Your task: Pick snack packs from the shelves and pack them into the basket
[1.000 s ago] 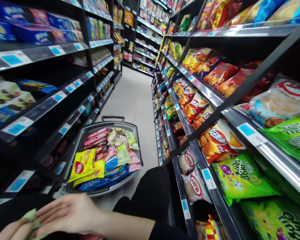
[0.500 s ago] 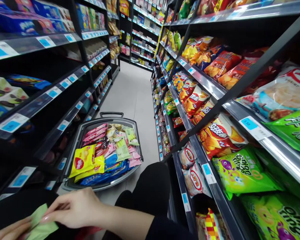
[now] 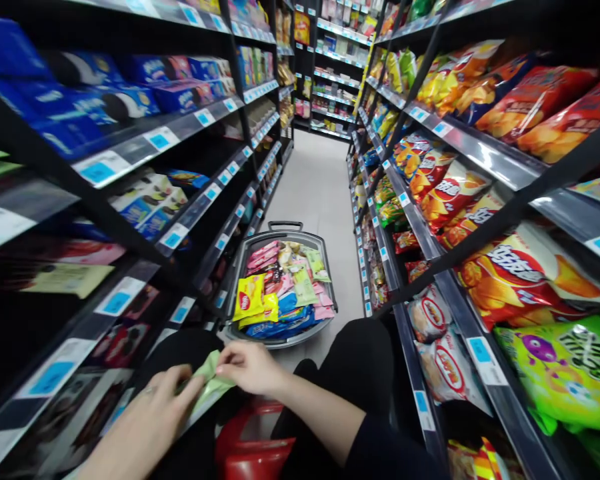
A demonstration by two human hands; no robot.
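Observation:
Low in the head view, a pale green snack packet (image 3: 209,385) is held between both hands over my dark-clothed lap. My left hand (image 3: 155,407), with a ring on one finger, grips its lower side, fingers bent round it. The thumb and fingertips of my right hand (image 3: 247,367) pinch its upper corner. Just beyond my knees stands a grey shopping basket (image 3: 327,267) filled with small bags: a yellow packet (image 3: 249,297), blue packets (image 3: 280,321), pink ones (image 3: 263,257) and a light green one (image 3: 305,285) like the packet in my hands.
Shelves of blue boxes (image 3: 130,103) line the left side. On the right are shelves with red chip bags (image 3: 517,267) and a green bag (image 3: 565,373), close to my right knee. A red plastic object (image 3: 255,447) lies below my arms. The grey floor (image 3: 317,173) runs ahead between the shelves.
The view has swung left, so the basket and hands appear farther right. Both hands still hold the green packet, now more fully in view, and the red object has come into sight.

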